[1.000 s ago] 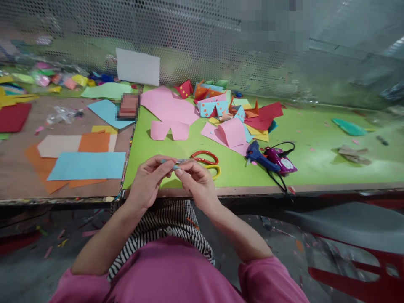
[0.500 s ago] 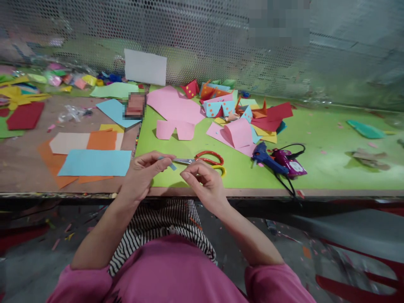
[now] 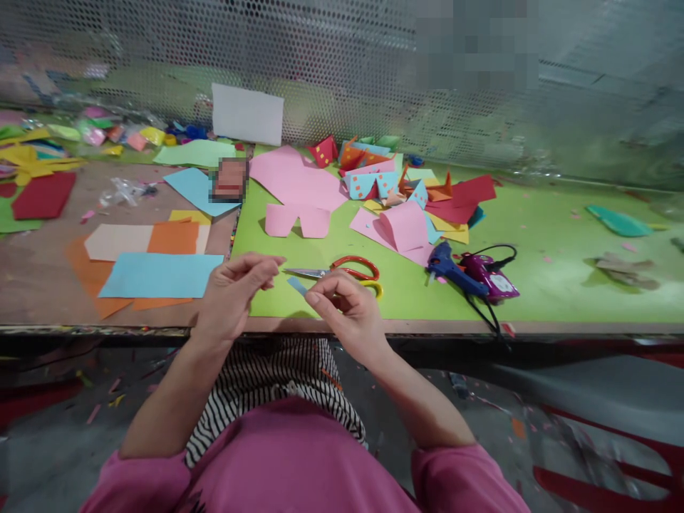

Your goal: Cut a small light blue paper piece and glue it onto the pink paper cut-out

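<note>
My right hand (image 3: 350,313) pinches a small blue paper strip (image 3: 296,286) between thumb and finger, its free end pointing left. Across from it, my left hand (image 3: 229,292) has thumb and fingers pressed together in a pinch; whether anything is between them I cannot make out. Scissors (image 3: 355,268) with one red and one yellow handle lie just beyond my right hand, blades pointing left. Further back sits a pink paper cutout (image 3: 296,221) shaped like a mask. Beside my left hand lies a light blue paper rectangle (image 3: 160,275) on orange sheets (image 3: 107,303).
A blue glue gun (image 3: 454,269) and a purple corded device (image 3: 489,276) lie at the right. Behind are folded pink paper (image 3: 403,228), dotted blue masks (image 3: 371,185) and red paper (image 3: 470,199). A perforated metal panel (image 3: 342,71) borders the table's back.
The blue strip has passed from my left fingers into my right fingers. My left hand has drawn back slightly to the left, away from the scissor tips.
</note>
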